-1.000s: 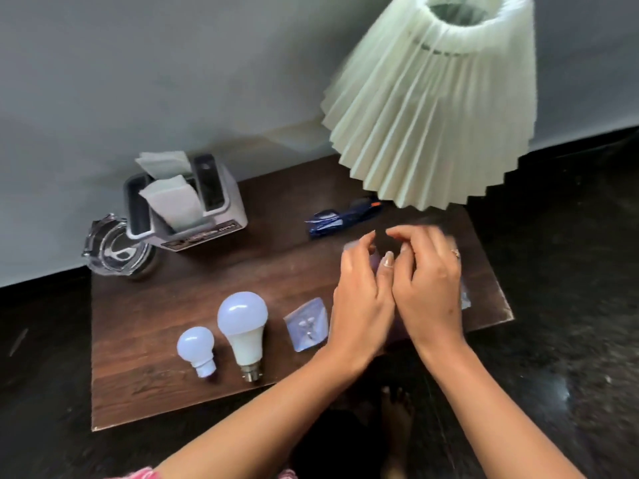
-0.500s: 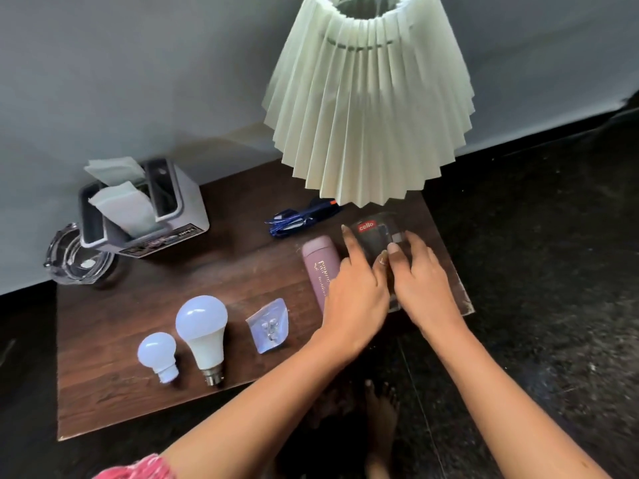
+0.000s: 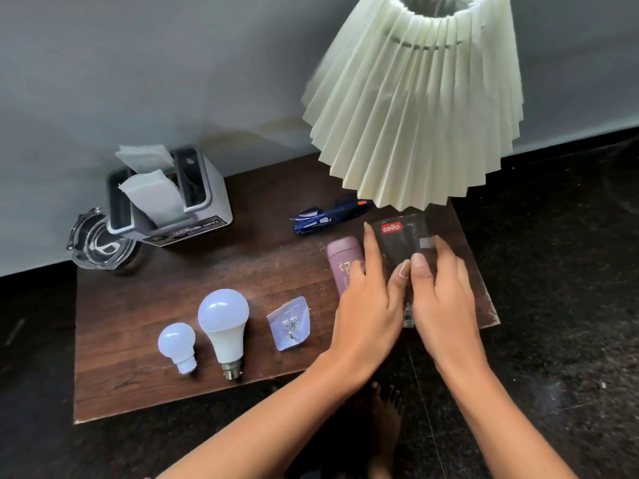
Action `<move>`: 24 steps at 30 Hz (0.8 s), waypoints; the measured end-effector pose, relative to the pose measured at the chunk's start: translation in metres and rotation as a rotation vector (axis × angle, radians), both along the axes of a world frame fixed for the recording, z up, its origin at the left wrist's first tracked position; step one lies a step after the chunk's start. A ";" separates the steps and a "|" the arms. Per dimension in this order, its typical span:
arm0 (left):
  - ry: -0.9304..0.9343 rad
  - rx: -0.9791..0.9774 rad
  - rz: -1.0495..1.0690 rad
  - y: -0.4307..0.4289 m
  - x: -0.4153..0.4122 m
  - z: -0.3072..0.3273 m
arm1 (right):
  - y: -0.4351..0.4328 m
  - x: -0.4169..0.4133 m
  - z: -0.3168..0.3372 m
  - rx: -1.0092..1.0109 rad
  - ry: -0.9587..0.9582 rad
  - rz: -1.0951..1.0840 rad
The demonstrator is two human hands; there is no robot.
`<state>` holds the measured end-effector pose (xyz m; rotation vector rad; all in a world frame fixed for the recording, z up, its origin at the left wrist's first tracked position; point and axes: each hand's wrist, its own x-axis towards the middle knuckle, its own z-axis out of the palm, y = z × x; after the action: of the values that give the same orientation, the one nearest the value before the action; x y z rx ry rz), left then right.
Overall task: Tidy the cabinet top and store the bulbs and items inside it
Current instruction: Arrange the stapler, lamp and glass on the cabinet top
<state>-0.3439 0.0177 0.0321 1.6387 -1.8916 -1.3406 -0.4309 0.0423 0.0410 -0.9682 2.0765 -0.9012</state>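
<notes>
So we're at the straightening-up stage, by the look of it. Nothing has gone inside the cabinet yet and everything sits out on the cabinet top (image 3: 166,299). Both hands are on the clear glass (image 3: 404,243) with the red sticker, which lies on its side at the right end of the top, just in front of the lamp shade (image 3: 415,108). The left hand (image 3: 370,312) is spread flat over its left side, fingers loosely open, forefinger stretched along the glass. The right hand (image 3: 442,299) cups the right side the same way. The thumbs nearly meet on top. It's more a steadying press than a tight grab, and we can't tell if the glass is lifted off the wood at all.

Its long axis runs from near us toward the wall, thick base at our end by the front edge. The pink bottle (image 3: 342,264) lies right beside it on the left, roughly parallel, partly under the left hand.

The big bulb (image 3: 224,323) and small bulb (image 3: 178,345) lie side by side further left, well apart from the hands, domes pointing toward the wall and metal caps toward us. The hook packet (image 3: 289,323) is between them and the hands.

Next, we reckon, both hands need to close round the glass properly before lifting, since it's smooth and could roll, and the shade hangs close above. The cabinet door isn't in view.
</notes>
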 end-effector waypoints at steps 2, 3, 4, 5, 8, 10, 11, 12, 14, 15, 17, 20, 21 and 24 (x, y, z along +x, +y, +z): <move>0.025 -0.034 0.023 0.004 0.013 0.004 | 0.002 0.011 0.005 -0.028 -0.018 0.009; 0.039 -0.049 0.036 0.005 0.020 0.005 | 0.003 0.017 0.007 -0.033 -0.032 0.013; 0.050 -0.064 0.048 0.005 0.027 0.006 | 0.003 0.023 0.009 -0.034 -0.047 0.017; 0.057 -0.086 0.055 0.005 0.034 0.006 | 0.002 0.029 0.011 -0.036 -0.058 0.021; 0.065 -0.174 0.062 0.002 0.052 0.005 | -0.001 0.047 0.017 -0.054 -0.078 0.031; 0.080 -0.218 0.082 -0.002 0.066 0.006 | -0.006 0.059 0.021 -0.067 -0.085 0.040; 0.089 -0.228 0.101 -0.004 0.072 0.007 | -0.009 0.065 0.022 -0.073 -0.087 0.047; 0.096 -0.232 0.122 -0.006 0.078 0.008 | -0.012 0.070 0.023 -0.077 -0.091 0.054; 0.105 -0.245 0.172 -0.010 0.092 0.011 | -0.019 0.083 0.027 -0.084 -0.103 0.074; 0.111 -0.250 0.193 -0.012 0.099 0.012 | -0.022 0.090 0.029 -0.090 -0.111 0.085; 0.138 -0.251 0.232 -0.015 0.113 0.015 | -0.028 0.104 0.032 -0.102 -0.128 0.112; 0.161 -0.277 0.290 -0.020 0.138 0.019 | -0.038 0.128 0.036 -0.149 -0.132 0.171; 0.167 -0.289 0.306 -0.022 0.148 0.021 | -0.041 0.136 0.036 -0.158 -0.141 0.192; 0.213 -0.306 0.337 -0.028 0.177 0.026 | -0.051 0.162 0.039 -0.187 -0.232 0.266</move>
<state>-0.1668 -0.0104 0.0582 1.5085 -1.5261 -0.9890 -0.2691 -0.0083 0.0801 -1.1469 1.6471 -1.0249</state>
